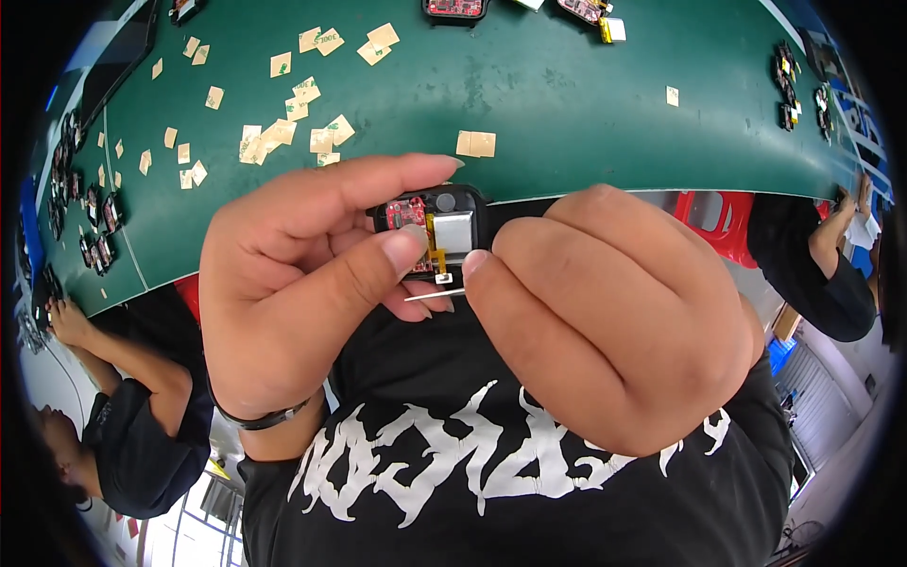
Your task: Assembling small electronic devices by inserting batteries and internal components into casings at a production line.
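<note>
My left hand (293, 274) is closed round a small open black device housing (480, 210), with the thumb pressed over its inside. Within the housing are a red circuit board (404, 214), a silver battery (455, 231) and an orange flex cable (437, 259) with a small white end. My right hand (614, 321) is closed at the housing's right side, its fingertips pinched together. From those fingertips a thin white stick (433, 296) points left, just below the cable's end. Whether its tip touches anything I cannot tell.
On the green table (567, 104) lie many beige adhesive pieces (274, 137), mostly left. Another open black housing (455, 9) sits at the far edge, near a loose board (581, 9). Dark assemblies (94, 227) cluster left and right. Other people (142, 416) work at both sides.
</note>
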Demonstrator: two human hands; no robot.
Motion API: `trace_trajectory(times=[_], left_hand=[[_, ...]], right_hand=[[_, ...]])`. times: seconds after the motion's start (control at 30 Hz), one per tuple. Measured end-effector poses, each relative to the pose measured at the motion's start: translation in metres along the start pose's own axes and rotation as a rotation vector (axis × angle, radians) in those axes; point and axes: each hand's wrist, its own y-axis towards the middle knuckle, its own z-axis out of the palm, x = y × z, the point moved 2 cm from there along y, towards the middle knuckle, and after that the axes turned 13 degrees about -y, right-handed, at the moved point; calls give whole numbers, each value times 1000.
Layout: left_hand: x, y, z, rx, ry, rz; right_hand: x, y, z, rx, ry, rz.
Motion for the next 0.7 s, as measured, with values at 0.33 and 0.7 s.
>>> trace_trajectory(times=[0.33, 0.7], left_hand=[[0, 4, 1, 33, -14, -59], [1, 5, 4, 2, 35, -54]], right_hand=[[-6, -2, -10, 115, 93, -56], [-1, -4, -11, 159, 34, -1]])
